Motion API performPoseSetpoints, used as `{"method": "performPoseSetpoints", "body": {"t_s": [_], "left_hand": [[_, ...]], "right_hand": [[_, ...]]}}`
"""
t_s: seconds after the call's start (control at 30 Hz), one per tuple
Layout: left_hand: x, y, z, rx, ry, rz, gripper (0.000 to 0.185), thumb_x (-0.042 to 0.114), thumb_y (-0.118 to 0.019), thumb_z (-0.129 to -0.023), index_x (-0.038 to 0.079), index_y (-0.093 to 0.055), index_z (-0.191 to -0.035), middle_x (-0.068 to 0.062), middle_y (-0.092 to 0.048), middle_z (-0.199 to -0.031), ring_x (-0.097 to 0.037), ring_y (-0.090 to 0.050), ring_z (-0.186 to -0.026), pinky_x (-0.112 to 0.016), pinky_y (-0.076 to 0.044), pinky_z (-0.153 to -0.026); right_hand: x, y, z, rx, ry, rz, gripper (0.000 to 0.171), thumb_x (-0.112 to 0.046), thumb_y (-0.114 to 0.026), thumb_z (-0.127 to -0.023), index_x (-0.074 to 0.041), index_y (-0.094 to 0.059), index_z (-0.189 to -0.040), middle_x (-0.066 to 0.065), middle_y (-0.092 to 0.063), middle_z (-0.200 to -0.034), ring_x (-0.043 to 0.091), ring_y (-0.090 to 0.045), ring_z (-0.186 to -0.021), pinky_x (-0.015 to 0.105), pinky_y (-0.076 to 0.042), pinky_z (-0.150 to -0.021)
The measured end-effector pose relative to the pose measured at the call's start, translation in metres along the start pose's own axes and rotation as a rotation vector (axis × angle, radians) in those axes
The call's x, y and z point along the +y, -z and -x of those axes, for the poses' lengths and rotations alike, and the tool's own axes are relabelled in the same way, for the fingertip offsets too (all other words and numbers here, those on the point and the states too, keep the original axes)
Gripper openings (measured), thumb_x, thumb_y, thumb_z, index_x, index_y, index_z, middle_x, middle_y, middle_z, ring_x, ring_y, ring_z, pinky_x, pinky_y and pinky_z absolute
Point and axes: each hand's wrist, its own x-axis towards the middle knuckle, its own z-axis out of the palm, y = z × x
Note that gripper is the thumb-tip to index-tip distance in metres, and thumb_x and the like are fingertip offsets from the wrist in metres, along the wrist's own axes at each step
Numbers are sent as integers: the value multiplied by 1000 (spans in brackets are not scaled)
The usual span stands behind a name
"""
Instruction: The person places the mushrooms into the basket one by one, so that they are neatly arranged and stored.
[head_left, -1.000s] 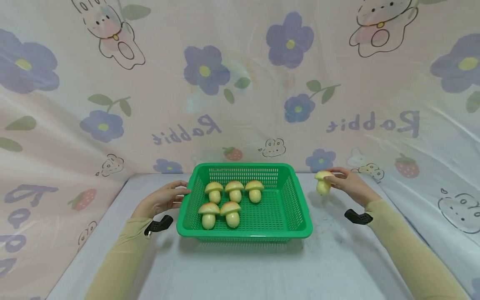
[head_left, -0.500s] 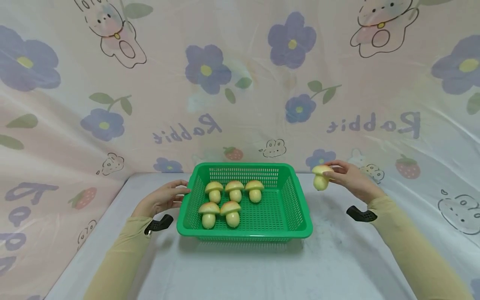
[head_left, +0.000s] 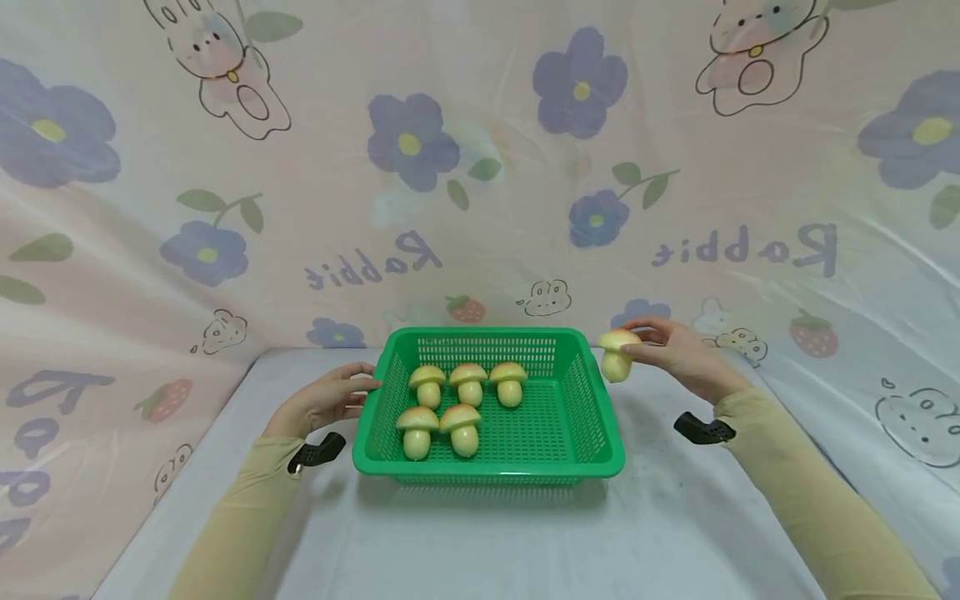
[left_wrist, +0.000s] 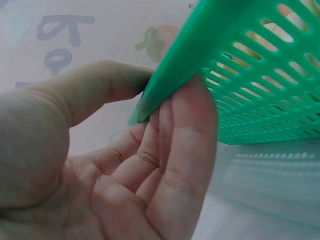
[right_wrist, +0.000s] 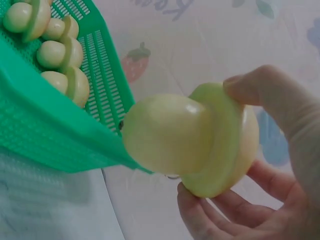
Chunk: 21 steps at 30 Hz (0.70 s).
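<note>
A green plastic basket (head_left: 487, 472) stands on the white table (head_left: 487, 542), with several yellow toy mushrooms (head_left: 470, 383) upright in its left half. My right hand (head_left: 643, 348) pinches one more mushroom (head_left: 615, 362) by its cap, in the air just outside the basket's far right corner. In the right wrist view that mushroom (right_wrist: 190, 137) lies sideways between thumb and fingers, stem towards the basket (right_wrist: 50, 135). My left hand (head_left: 330, 398) holds the basket's left rim (left_wrist: 260, 100), thumb (left_wrist: 100, 85) on one side and fingers (left_wrist: 180, 145) along the wall.
A cloth backdrop (head_left: 480, 167) printed with flowers and rabbits closes off the table at the back and both sides. Black wrist mounts (head_left: 318, 450) sit on both sleeves. Bare table surface lies in front of the basket and to its right.
My right hand has lifted the mushroom and carried it left, from off to the right of the basket to its far right corner. The left hand has stayed on the rim.
</note>
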Motion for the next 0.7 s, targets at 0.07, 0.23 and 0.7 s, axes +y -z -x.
{"method": "performPoseSetpoints", "body": {"t_s": [0.07,0.23,0.7], "left_hand": [[0,0,0,-2,1,1,35,16,-58,-97,3,-43,-126,-9,-60,-101,-18,-64,-87,-36,-55,-80],[0,1,0,-6,-3,4,35,16,-58,-97,2,-43,-126,-9,-61,-99,-17,-63,-85,-35,-55,-79],[2,1,1,-13,6,13,38,16,-57,-97,2,-42,-129,-10,-60,-102,-19,-63,-85,-36,-55,-79]], "right_hand": [[-2,-4,-3,-12,13,-7,58,-31,-70,-89,-4,-44,-134,17,-54,-128,24,-51,-115,48,-35,-101],[-12,-17,-11,-49,45,-34,54,-28,-71,-88,-4,-48,-131,15,-56,-125,24,-53,-111,46,-36,-99],[-37,-63,-36,-146,101,-77,49,-22,-74,-86,-6,-53,-127,16,-53,-124,29,-52,-111,51,-39,-97]]}}
